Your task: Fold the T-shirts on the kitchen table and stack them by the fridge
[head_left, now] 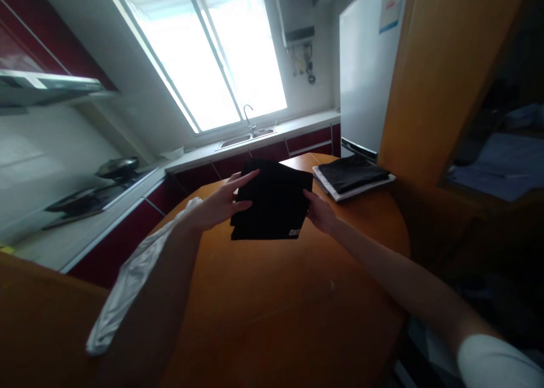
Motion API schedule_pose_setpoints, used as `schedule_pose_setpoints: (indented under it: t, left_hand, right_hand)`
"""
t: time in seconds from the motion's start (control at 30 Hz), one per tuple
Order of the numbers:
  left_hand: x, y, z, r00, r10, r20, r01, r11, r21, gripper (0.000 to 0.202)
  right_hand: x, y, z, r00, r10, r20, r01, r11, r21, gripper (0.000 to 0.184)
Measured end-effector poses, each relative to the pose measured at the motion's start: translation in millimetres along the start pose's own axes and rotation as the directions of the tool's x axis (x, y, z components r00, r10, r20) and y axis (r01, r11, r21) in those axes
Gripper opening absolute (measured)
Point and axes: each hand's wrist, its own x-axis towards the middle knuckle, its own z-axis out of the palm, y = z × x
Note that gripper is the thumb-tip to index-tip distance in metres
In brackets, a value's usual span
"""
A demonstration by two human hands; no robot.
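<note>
Between my two hands is a folded piece of black cloth (274,201), perhaps a garment, with a small pale label at its lower right corner. My left hand (221,201) grips its left edge, thumb and fingers lying over the near face. On the opposite edge, my right hand (319,209) pinches the cloth, most of its fingers hidden behind. The cloth appears held up over the wooden table (263,297). To the right rests a stack of folded clothes (352,175), black on top of white. White cloth (136,280) lies along the table's left edge, partly behind my left arm.
Beyond the table runs a counter with a sink (246,139) under a bright window. A stove with a dark pan (117,167) stands at the left, below a range hood (46,85). A fridge (365,71) and a wooden door frame (437,82) are at the right.
</note>
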Motion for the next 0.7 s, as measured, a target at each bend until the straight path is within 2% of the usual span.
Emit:
schedule_pose_setpoints:
  t: [0.1, 0.2, 0.27, 0.4, 0.53, 0.6, 0.63, 0.7]
  left_hand:
    - [21.0, -25.4, 20.3, 0.997, 0.078, -0.026, -0.079, 0.996, -0.033, 0.082]
    - [51.6, -45.6, 55.0, 0.987, 0.146, -0.069, -0.155, 0.975, -0.161, 0.088]
    - [77.0, -49.4, 81.8, 0.972, 0.203, -0.115, -0.225, 0.946, -0.232, 0.092]
    - [132.6, -31.5, 134.8, 0.92, 0.32, -0.224, -0.38, 0.868, -0.319, 0.095]
    - [185.7, -2.8, 183.2, 0.9, 0.312, -0.304, -0.422, 0.797, -0.431, 0.093]
    - [211.3, 4.8, 204.6, 0.909, 0.252, -0.333, -0.399, 0.755, -0.52, 0.091]
    - [223.8, 5.9, 213.9, 0.919, 0.205, -0.338, -0.372, 0.737, -0.564, 0.091]
    - [247.3, 2.7, 228.6, 0.952, 0.079, -0.297, -0.261, 0.717, -0.646, 0.093]
  right_hand:
    - [4.8, -32.4, -18.6, 0.979, -0.199, -0.035, 0.193, 0.971, -0.139, 0.031]
    - [5.0, -67.1, -45.3, 0.935, -0.353, -0.038, 0.322, 0.888, -0.328, 0.029]
    - [5.3, -92.9, -65.1, 0.894, -0.444, -0.057, 0.371, 0.807, -0.46, 0.027]
    - [12.2, -150.7, -104.2, 0.792, -0.6, -0.11, 0.375, 0.621, -0.689, 0.024]
    - [34.6, -209.4, -141.3, 0.679, -0.729, -0.086, 0.306, 0.388, -0.869, 0.025]
    - [54.1, -233.0, -157.8, 0.676, -0.734, -0.065, 0.263, 0.322, -0.909, 0.024]
    - [65.8, -241.7, -165.3, 0.697, -0.714, -0.06, 0.243, 0.315, -0.918, 0.023]
    - [91.2, -251.4, -178.5, 0.773, -0.625, -0.111, 0.156, 0.357, -0.921, 0.019]
